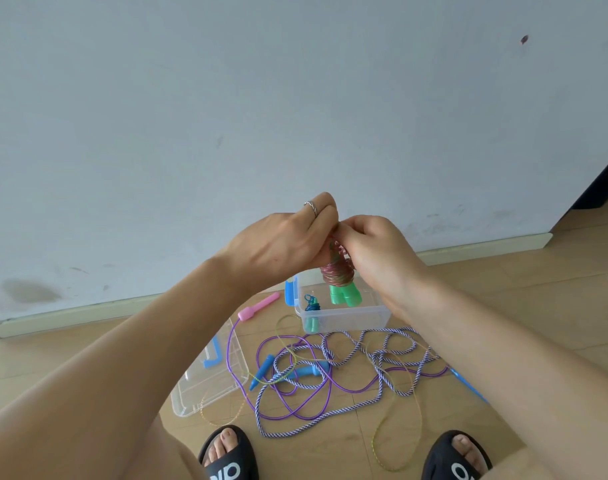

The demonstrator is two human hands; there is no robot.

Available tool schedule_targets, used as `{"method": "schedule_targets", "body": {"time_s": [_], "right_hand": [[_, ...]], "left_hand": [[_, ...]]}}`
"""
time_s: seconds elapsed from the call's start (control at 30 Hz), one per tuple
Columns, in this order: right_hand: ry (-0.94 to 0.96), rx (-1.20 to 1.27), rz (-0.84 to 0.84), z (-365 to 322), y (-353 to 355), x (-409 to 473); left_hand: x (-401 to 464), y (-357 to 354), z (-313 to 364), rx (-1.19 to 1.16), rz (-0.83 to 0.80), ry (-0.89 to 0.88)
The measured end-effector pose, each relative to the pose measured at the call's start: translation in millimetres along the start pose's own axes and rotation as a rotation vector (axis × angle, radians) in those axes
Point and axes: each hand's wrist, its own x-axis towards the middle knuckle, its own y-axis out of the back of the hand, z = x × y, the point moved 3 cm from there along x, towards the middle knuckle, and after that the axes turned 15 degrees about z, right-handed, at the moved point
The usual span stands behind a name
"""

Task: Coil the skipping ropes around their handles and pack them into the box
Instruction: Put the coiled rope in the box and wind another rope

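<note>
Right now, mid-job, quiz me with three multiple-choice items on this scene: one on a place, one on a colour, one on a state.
1. Where is the blue coiled rope?
A. in the box
B. on the lid
C. in a hand

2. What colour are the handles of the held bundle?
A. pink
B. green
C. black

3. What state is the striped rope in?
A. coiled
B. boxed
C. loose on the floor

Key: 1 A, it sits inside the clear walls. 2 B, green ends poke out below both hands. 3 C, it sprawls in open loops.
</note>
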Motion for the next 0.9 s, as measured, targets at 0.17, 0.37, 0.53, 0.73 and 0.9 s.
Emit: {"method": "schedule_targets", "body": {"time_s": [0.17, 0.37, 0.53, 0.73, 0.9], "right_hand": [[0.208, -0.163, 0.153, 4.9, -7.3, 3.7], [0.152, -0.121, 0.286, 15.9, -11.4, 12.3], [0.069, -0.19, 0.337, 21.2, -9.4, 15.8], [0.049, -0.251, 0.32, 26.0, -8.6, 25.3], [0.041, -0.268, 0.29, 28.4, -10.7, 24.6]], "left_hand": [[1.2, -5.2, -1.2, 0.034, -0.002, 0.027], [4.9, -16.0, 7.3, 0.134, 0.018, 0.119], [5.7, -26.6, 10.0, 0.115, 0.009, 0.176], [10.9, -23.0, 8.2, 0.007, -0.019, 0.512], [5.0, -29.7, 13.1, 0.017, 0.013, 0.505]]}}
